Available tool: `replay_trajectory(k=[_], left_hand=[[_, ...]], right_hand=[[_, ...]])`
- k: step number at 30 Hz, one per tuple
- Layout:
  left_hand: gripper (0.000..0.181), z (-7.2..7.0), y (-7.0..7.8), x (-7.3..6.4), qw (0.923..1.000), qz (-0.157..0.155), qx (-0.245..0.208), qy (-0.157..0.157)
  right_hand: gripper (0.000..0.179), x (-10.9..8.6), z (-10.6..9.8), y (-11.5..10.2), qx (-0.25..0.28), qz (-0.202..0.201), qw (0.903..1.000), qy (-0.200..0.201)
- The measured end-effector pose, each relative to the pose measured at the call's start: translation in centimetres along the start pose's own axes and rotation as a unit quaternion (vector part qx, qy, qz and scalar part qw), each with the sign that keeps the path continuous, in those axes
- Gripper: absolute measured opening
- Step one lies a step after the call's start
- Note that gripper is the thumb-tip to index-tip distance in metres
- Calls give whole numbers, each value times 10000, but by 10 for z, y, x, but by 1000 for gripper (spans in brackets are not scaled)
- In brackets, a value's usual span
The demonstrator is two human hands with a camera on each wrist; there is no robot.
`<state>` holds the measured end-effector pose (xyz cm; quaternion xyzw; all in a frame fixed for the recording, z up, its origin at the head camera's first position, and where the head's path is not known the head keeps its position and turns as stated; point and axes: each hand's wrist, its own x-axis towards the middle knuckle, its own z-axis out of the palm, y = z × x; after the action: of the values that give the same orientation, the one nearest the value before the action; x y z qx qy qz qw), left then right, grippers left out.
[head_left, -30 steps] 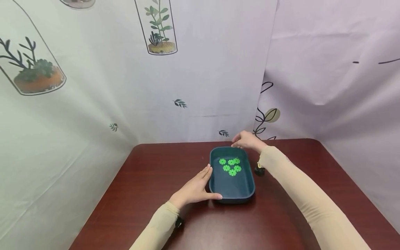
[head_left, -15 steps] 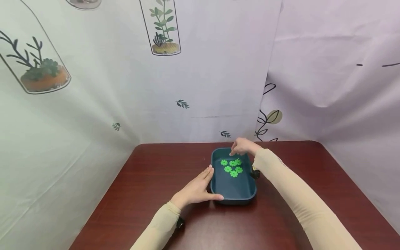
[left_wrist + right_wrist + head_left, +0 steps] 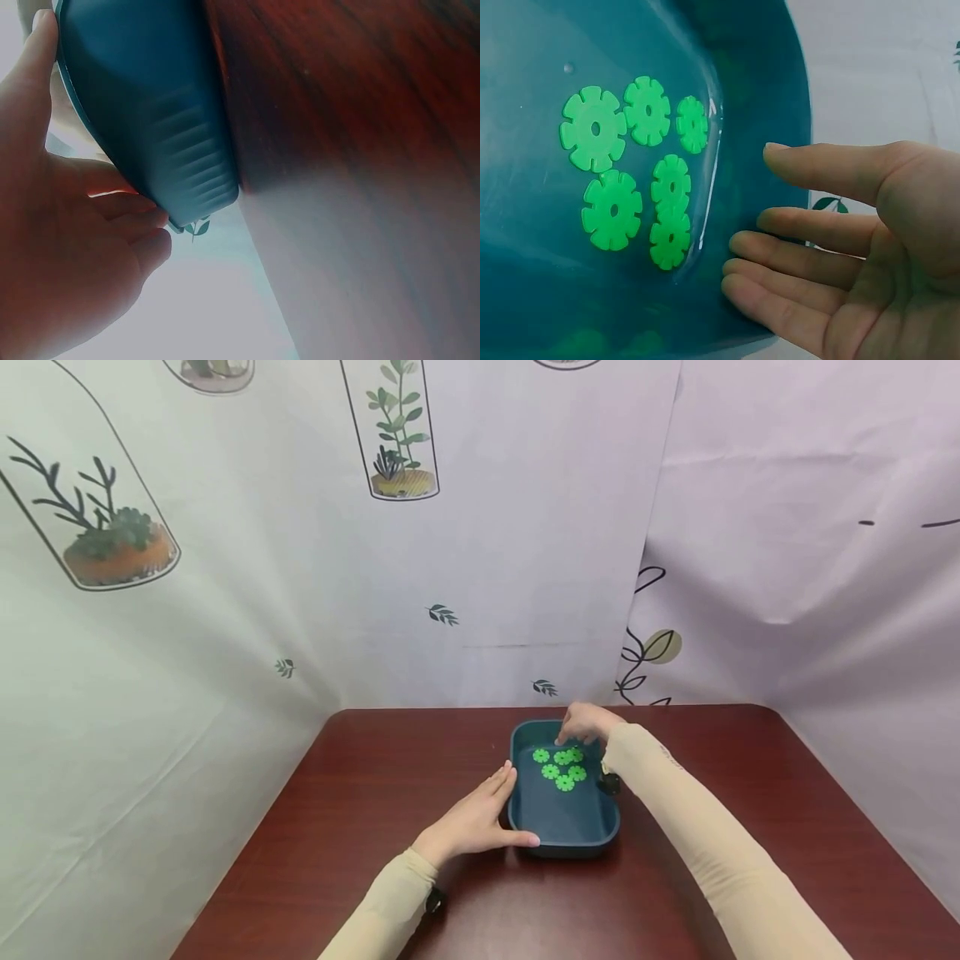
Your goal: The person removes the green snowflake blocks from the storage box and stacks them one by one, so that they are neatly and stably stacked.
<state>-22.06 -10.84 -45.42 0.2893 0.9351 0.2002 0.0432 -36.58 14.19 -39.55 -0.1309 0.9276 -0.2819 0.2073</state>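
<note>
A dark teal plastic tray (image 3: 564,818) sits on the table, with several green notched plastic discs (image 3: 612,229) lying flat on its floor towards the far end. Two of the discs overlap in the right wrist view. My left hand (image 3: 472,818) rests against the tray's left side, its fingers straight and together at the rim and its thumb over the front left corner. In the left wrist view the fingertips touch the ribbed outer wall (image 3: 187,142). Over the far right corner of the tray hovers my right hand (image 3: 588,723), fingers extended and holding nothing, close to the discs.
The reddish-brown wooden table (image 3: 405,777) extends on both sides of the tray. A pale cloth backdrop (image 3: 480,552) with printed plants hangs behind its far edge and along the sides. A dark wrist device (image 3: 609,783) shows beneath the right sleeve.
My right hand has come down and nearer, from beyond the tray's far rim to over its far right corner. The left hand stays at the rim. The view has shifted slightly.
</note>
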Motion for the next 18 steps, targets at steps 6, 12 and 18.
replay_trajectory(k=[6,12,18], left_hand=[[118,0,1,-1,10000,-13,-37,-2],[118,2,0,-2,10000,-12,-87,-17],[118,1,-1,-1,10000,13,-83,21]], right_hand=[[34,3,8,1,-295,51,9995,-38],[40,5,18,2,-357,262,9988,-188],[38,6,21,0,-605,159,9979,-176]])
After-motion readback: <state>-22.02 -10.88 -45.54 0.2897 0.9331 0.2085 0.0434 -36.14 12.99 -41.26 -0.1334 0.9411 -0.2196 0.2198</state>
